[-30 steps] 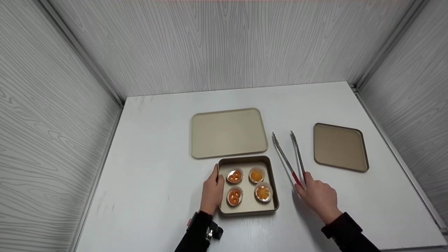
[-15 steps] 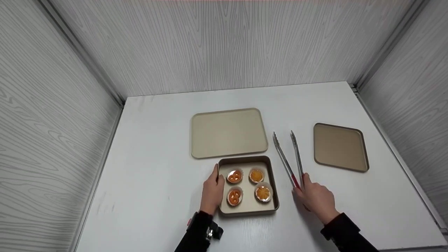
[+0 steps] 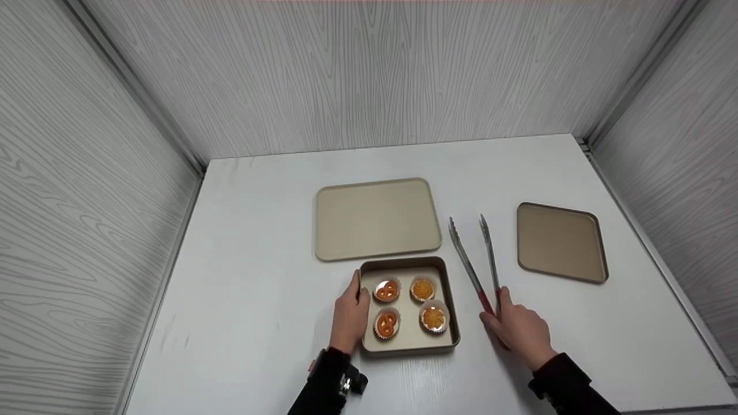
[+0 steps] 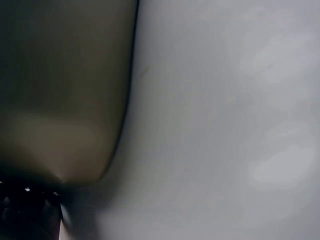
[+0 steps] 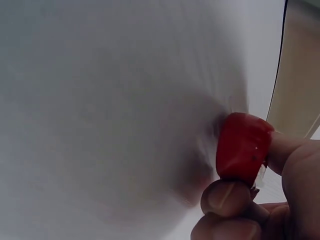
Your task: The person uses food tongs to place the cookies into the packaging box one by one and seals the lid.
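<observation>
A small gold baking pan near the table's front holds several orange pastries in paper cups. My left hand rests against the pan's left wall, thumb on its rim; in the left wrist view only the pan's outer wall shows. Metal tongs with red grips lie on the table to the right of the pan, arms spread. My right hand curls round their red handle end, fingers and thumb pinching it.
A flat beige tray lies behind the pan. A darker square tray lies at the right. Grey wood-grain walls close in the white table on three sides.
My right hand has slid slightly left and back along the tongs' handle and closed round it. The tongs shifted slightly. The left hand and pan have stayed put.
</observation>
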